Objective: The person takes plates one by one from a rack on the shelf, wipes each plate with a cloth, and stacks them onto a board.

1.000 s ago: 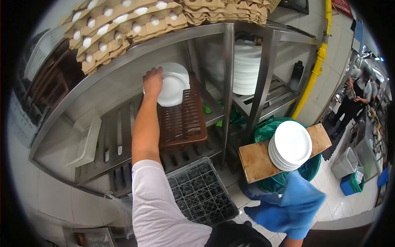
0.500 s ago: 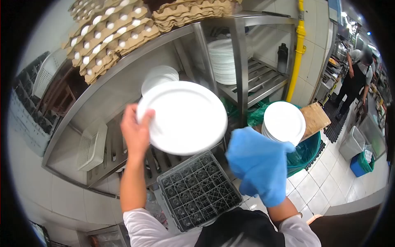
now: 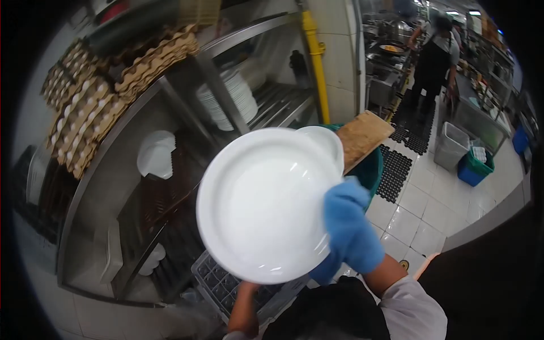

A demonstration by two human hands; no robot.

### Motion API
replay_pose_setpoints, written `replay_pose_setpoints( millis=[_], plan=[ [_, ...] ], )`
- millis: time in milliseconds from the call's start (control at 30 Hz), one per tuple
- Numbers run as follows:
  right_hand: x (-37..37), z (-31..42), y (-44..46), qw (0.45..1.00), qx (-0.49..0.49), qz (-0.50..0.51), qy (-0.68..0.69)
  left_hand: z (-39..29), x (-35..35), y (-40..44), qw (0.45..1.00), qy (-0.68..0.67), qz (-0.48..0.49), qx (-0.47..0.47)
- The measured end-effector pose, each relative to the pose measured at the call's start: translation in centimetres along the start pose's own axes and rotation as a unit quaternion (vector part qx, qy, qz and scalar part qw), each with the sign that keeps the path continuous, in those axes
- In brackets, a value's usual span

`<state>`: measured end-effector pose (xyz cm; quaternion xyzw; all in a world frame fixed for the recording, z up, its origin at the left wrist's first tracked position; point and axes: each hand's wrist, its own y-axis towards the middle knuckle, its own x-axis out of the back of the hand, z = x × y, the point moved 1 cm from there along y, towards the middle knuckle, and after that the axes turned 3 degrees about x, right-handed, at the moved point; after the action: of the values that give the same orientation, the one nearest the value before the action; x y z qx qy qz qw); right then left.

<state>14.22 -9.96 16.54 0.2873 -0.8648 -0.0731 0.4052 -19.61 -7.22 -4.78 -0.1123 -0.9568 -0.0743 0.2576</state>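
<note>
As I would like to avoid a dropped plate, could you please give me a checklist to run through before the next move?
1. Left hand secure on the white plate: cannot tell, the plate hides its fingers.
2. Blue cloth at the plate: ok, it covers part of the right rim.
3. Plate face without visible food residue: ok, only reflections show.
4. Rear plate stably placed: cannot tell, mostly hidden.
5. Wooden board steady: cannot tell, partly hidden.
6. Co-worker away from the plate: ok, standing down the aisle.

A pale, loose short sleeve (image 3: pixel 415 309) on the right arm (image 3: pixel 385 274) — a black garment (image 3: pixel 328 313) across the front.
</note>
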Motion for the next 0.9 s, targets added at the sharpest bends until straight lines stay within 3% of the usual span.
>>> replay_pose_setpoints(
  millis=[33,67,100,133,167,200,233,300,333,367,400,433,467,500,533,567,600,633,667,700,733,800,867,900],
  plan=[
    [-0.4,-1.6,-1.9,0.919,-0.134,-0.079,0.362,-1.6,1.6,0.3,0.989,0.106,0.058,0.087],
    [-1.0,-2.6,-3.3,0.690,-0.248,-0.152,0.663,-3.1,4.4,0.7,0.955,0.213,0.114,0.171],
    [-1.1,-2.9,-4.3,0.690,-0.254,-0.150,0.661,-1.3,6.2,0.9,0.960,0.245,-0.073,0.113],
    [-1.2,-2.9,-5.2,0.743,-0.274,-0.154,0.591,0.2,6.7,0.4,0.927,0.265,-0.258,0.053],
    [-1.4,-2.8,-5.8,0.790,-0.291,-0.159,0.515,-5.1,7.0,1.5,0.877,0.260,-0.403,-0.036],
    [-1.7,-2.6,-6.1,0.830,-0.306,-0.166,0.436,-9.7,7.9,2.3,0.861,0.239,-0.447,-0.035],
    [-1.9,-2.3,-6.3,0.862,-0.319,-0.172,0.354,-14.2,7.8,3.6,0.888,-0.006,-0.458,-0.038],
    [-2.1,-1.8,-6.3,0.906,-0.338,-0.180,0.181,-20.2,6.6,5.9,0.896,-0.124,-0.403,-0.138],
    [-2.2,-1.7,-6.2,0.905,-0.340,-0.183,0.180,-22.3,5.4,8.6,0.873,-0.240,-0.384,-0.180],
    [-2.2,-1.4,-6.0,0.952,-0.249,-0.166,0.066,-26.6,2.7,9.4,0.874,-0.294,-0.327,-0.207],
    [-2.4,-0.7,-5.6,0.977,-0.151,-0.143,-0.050,-27.3,1.9,10.6,0.908,-0.223,-0.297,-0.191],
    [-3.7,1.6,-3.7,0.983,-0.154,0.087,0.058,-26.8,1.0,10.8,0.893,0.214,-0.200,-0.342],
    [-5.0,4.1,-2.4,0.925,-0.144,0.312,0.163,-29.1,-1.2,10.8,0.901,0.345,-0.082,-0.250],
    [-5.2,4.8,-2.8,0.926,-0.143,0.309,0.165,-29.7,-4.5,11.0,0.874,0.413,-0.054,-0.250],
    [-5.5,5.4,-3.6,0.938,-0.021,0.300,-0.174,-28.4,-6.1,10.8,0.881,0.352,0.040,-0.313],
    [-5.8,5.8,-4.5,0.827,0.102,0.254,-0.492,-27.2,-7.1,10.3,0.873,0.283,0.135,-0.373],
    [-6.2,5.6,-5.3,0.606,0.210,0.177,-0.746,-26.8,-6.8,9.9,0.871,0.283,0.135,-0.378],
    [-6.9,5.3,-5.9,0.305,0.293,0.079,-0.903,-26.3,-6.1,9.5,0.863,0.273,0.230,-0.356],
    [-7.1,4.7,-6.5,0.304,0.295,0.080,-0.902,-25.7,-5.3,9.3,0.848,0.261,0.323,-0.328],
    [-7.0,3.7,-7.0,0.131,0.312,0.122,-0.933,-26.1,-4.4,10.8,0.877,0.282,0.284,-0.265],
    [-6.6,2.8,-7.5,-0.044,0.318,0.152,-0.935,-26.4,-3.8,11.8,0.888,0.349,0.140,-0.264],
    [-5.2,1.6,-7.0,-0.380,0.276,0.194,-0.861,-27.4,-5.6,12.9,0.913,0.204,0.091,-0.342],
    [-4.1,1.4,-5.6,-0.672,0.177,0.229,-0.682,-26.9,-8.7,10.8,0.884,0.160,0.259,-0.355],
    [-4.7,3.1,-5.8,-0.444,0.306,0.201,-0.818,-27.1,-8.2,9.9,0.866,0.203,0.291,-0.352]
  ],
)
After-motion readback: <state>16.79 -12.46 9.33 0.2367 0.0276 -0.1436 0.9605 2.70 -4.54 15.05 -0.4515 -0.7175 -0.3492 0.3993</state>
